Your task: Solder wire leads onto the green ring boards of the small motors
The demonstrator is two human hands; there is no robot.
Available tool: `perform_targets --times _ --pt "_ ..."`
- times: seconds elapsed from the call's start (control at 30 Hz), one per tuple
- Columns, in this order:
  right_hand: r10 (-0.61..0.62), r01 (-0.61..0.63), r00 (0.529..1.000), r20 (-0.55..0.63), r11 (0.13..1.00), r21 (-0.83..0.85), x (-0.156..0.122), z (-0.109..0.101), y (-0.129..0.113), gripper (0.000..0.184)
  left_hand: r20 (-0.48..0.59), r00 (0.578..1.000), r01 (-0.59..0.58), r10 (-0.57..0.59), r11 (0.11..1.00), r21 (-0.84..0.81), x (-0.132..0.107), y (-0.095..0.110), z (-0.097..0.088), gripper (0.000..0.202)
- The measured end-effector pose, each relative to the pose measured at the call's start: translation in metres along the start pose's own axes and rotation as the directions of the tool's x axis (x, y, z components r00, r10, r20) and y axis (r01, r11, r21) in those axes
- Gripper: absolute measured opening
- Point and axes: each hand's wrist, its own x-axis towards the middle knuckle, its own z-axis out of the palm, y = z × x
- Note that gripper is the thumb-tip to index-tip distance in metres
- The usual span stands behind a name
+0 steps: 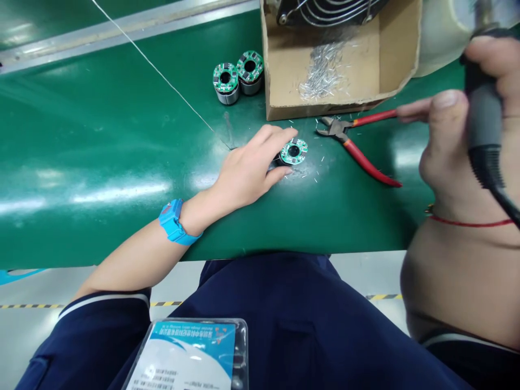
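My left hand (252,162) rests on the green table, its thumb and fingers closed around a small motor part with a round green circuit board (300,156) facing up. In my right hand (447,124), at the right edge, is a soldering iron (483,114) with a grey and black grip; its upper end is blurred. Diagonal cutters (365,160) with red handles lie spread on the table, one handle end by my right fingers; whether they touch, I cannot tell. Thin solder wire (162,76) runs from the upper left down toward my left hand.
Two similar motor parts (226,89) stand beside a cardboard box (284,112), which holds a fan (329,12) and a pile of clipped metal leads (323,70). Loose clippings lie around my left fingers. The table's near edge runs along my lap.
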Motion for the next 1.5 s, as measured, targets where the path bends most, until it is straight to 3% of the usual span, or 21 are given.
perform_targets --times 0.1,0.2,0.23,0.3,0.4,0.47,0.57,0.63,0.83,1.0,1.1,1.2,1.3,1.4,1.5 --pt "-0.166 0.168 0.986 0.024 0.984 -0.067 -0.004 0.005 0.019 0.051 0.000 1.000 -0.032 0.032 0.999 -0.010 -0.001 0.000 0.002 0.044" --pt "-0.320 0.364 0.926 0.201 0.898 -0.248 -0.010 0.010 0.038 0.108 -0.013 0.999 -0.039 0.038 0.995 -0.095 -0.003 0.002 0.001 0.046" --pt "-0.319 0.386 0.915 0.245 0.869 -0.309 -0.012 0.011 0.041 0.116 -0.013 0.999 -0.034 0.033 0.992 -0.118 -0.004 0.002 0.000 0.046" --pt "-0.236 0.345 0.927 0.291 0.839 -0.420 -0.014 0.011 0.040 0.106 -0.011 1.000 -0.022 0.021 0.990 -0.141 -0.006 0.003 0.000 0.046" --pt "-0.136 0.292 0.942 0.307 0.782 -0.550 -0.016 0.010 0.031 0.067 -0.041 0.999 -0.039 0.034 0.991 -0.131 -0.008 0.002 0.001 0.044" --pt "-0.189 0.319 0.942 0.279 0.766 -0.558 -0.018 0.009 0.024 0.054 -0.076 0.995 -0.077 0.069 0.991 -0.106 -0.008 0.003 0.001 0.042" --pt "-0.302 0.364 0.931 0.205 0.810 -0.460 -0.023 0.007 0.013 0.043 -0.107 0.989 -0.108 0.103 0.993 -0.047 -0.009 0.006 0.002 0.037" --pt "-0.360 0.420 0.907 0.218 0.808 -0.414 -0.026 0.007 0.002 0.043 -0.109 0.988 -0.111 0.110 0.994 -0.011 -0.009 0.009 0.001 0.035" --pt "-0.408 0.591 0.794 0.451 0.691 -0.416 -0.022 0.009 -0.032 0.031 -0.119 0.985 -0.120 0.127 0.991 0.065 -0.011 0.014 -0.001 0.034" --pt "-0.488 0.693 0.718 0.496 0.570 -0.442 -0.018 0.007 -0.046 0.028 -0.103 0.989 -0.095 0.110 0.985 0.146 -0.012 0.014 -0.002 0.037" --pt "-0.447 0.654 0.753 0.482 0.588 -0.476 -0.018 0.006 -0.052 0.022 -0.111 0.988 -0.082 0.103 0.981 0.178 -0.012 0.016 -0.002 0.037" --pt "-0.346 0.500 0.865 0.362 0.637 -0.586 -0.015 0.012 -0.052 0.026 -0.167 0.979 -0.085 0.119 0.977 0.196 -0.011 0.018 -0.009 0.037" --pt "-0.139 0.254 0.967 0.215 0.628 -0.736 -0.007 0.026 -0.048 0.041 -0.310 0.943 -0.051 0.119 0.974 0.219 -0.002 0.008 -0.028 0.041" --pt "0.066 0.051 0.991 0.120 0.638 -0.768 0.000 0.042 -0.044 0.049 -0.489 0.870 0.039 0.069 0.978 0.206 0.024 -0.019 -0.061 0.040" --pt "0.084 0.011 0.991 0.103 0.721 -0.693 0.002 0.049 -0.038 0.053 -0.574 0.819 0.097 0.008 0.984 0.153 0.065 -0.055 -0.096 0.023"
